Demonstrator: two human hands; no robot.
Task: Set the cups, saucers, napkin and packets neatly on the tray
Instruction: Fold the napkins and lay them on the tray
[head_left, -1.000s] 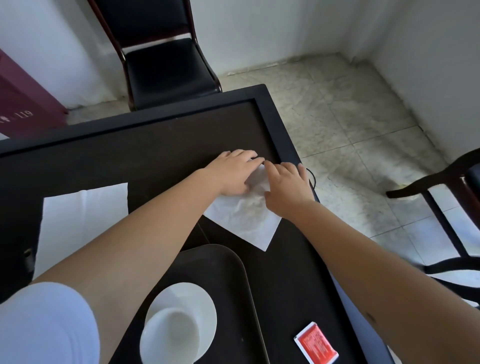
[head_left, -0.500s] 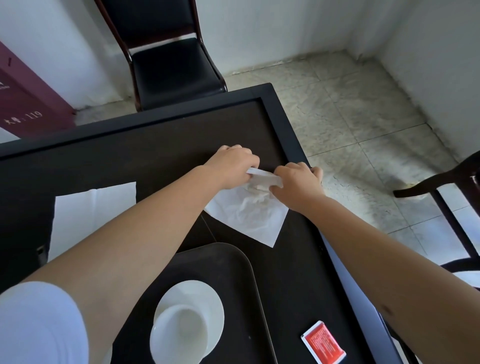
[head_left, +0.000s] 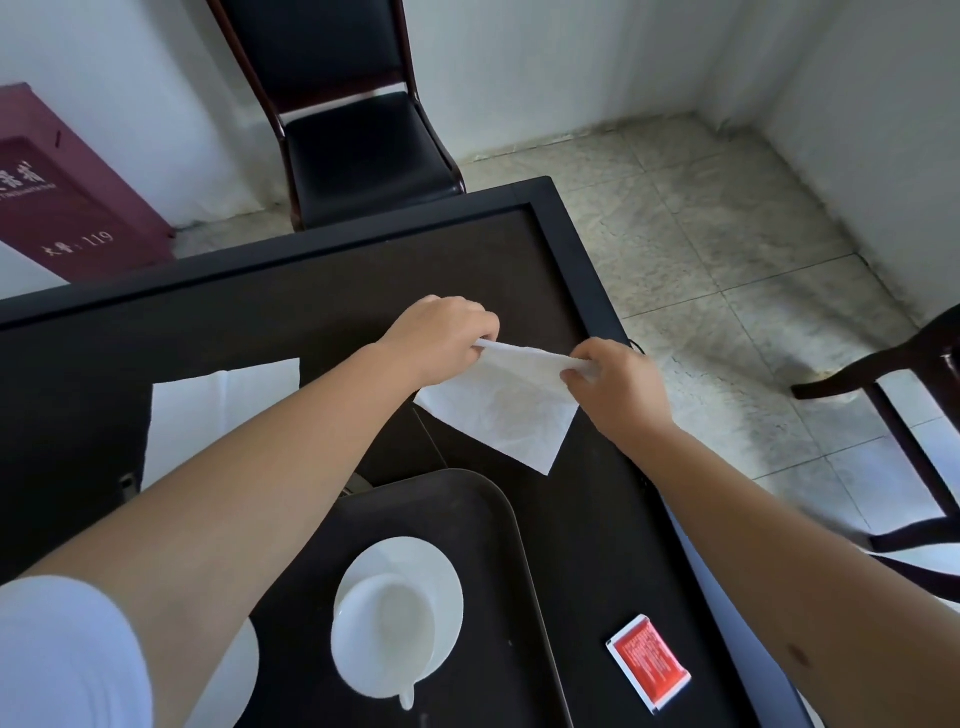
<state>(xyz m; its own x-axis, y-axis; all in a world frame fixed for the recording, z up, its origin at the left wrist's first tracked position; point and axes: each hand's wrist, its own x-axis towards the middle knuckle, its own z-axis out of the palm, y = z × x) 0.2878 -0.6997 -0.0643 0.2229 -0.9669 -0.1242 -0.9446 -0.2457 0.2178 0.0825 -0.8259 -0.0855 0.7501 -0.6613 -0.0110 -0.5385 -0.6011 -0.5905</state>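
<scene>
A white napkin (head_left: 501, 410) lies on the dark table beyond the tray, its far edge lifted. My left hand (head_left: 441, 338) pinches that edge at its left end and my right hand (head_left: 615, 382) pinches it at the right end. A dark tray (head_left: 467, 525) sits near me. On it stands a white cup (head_left: 382, 634) on a white saucer (head_left: 441, 577). Part of another white saucer (head_left: 236, 670) shows under my left arm. A red packet (head_left: 649, 662) lies on the table to the right of the tray.
A second white napkin (head_left: 218, 402) lies flat on the table (head_left: 260, 312) to the left. A black chair (head_left: 358, 145) stands behind the table, another dark chair (head_left: 914, 415) at the right. A maroon box (head_left: 67, 208) leans by the wall.
Both hands went from pressing flat on the napkin to pinching its far edge, then lifted it and moved apart along it. The view has shifted slightly.
</scene>
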